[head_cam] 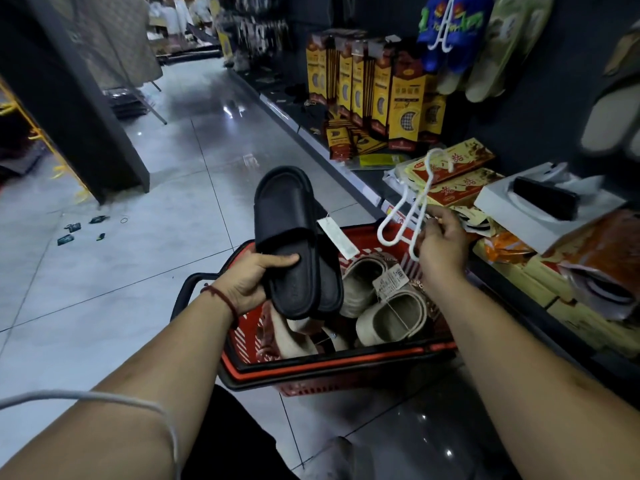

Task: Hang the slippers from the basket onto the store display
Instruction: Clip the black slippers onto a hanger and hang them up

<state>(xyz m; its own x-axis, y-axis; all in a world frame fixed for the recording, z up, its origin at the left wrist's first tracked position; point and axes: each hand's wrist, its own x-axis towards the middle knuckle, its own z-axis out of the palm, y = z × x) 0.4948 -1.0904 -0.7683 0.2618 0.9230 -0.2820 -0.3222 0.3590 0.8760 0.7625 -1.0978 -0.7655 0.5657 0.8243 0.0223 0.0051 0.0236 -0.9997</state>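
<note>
black slippers (294,237) in left hand (249,278), hanger (408,209) in right hand (440,244)

Two black rubber slide slippers (294,237) up top, stacked as a pair, with one white plastic hanger (429,181) beside them. One red plastic basket (311,367) below, beige foam slippers (391,313) inside — three I can count, maybe more buried. On the wall, two blue hanging slippers (471,46) — one second white hanger (441,32) across them.
</note>
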